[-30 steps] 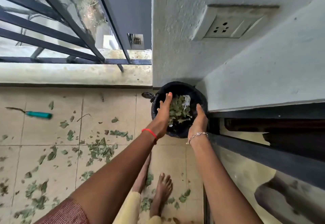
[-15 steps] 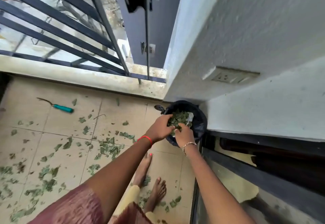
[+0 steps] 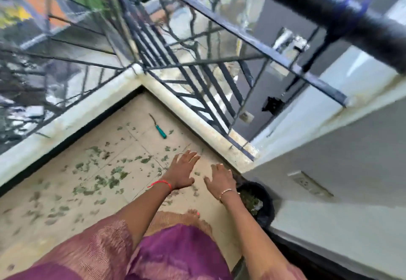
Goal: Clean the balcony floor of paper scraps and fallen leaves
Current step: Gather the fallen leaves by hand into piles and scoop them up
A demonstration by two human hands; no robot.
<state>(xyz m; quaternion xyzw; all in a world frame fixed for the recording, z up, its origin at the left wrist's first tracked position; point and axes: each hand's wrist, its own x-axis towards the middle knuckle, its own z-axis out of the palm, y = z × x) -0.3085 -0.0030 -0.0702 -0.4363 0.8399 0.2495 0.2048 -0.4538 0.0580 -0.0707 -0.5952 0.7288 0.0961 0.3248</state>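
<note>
Upright bin (image 3: 267,199), mouth up, leaves (image 3: 250,201) inside

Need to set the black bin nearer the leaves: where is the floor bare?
Bare beige tile lies in the corner beyond the teal-handled tool, and mostly along the white kerb ahead of the open left hand. Left of that hand, green leaf scraps crowd the floor.

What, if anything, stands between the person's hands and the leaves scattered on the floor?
Nothing visible. The left hand and right hand hover open over the floor, and the leaves lie uncovered beside them. The teal-handled tool lies farther off, aside.
</note>
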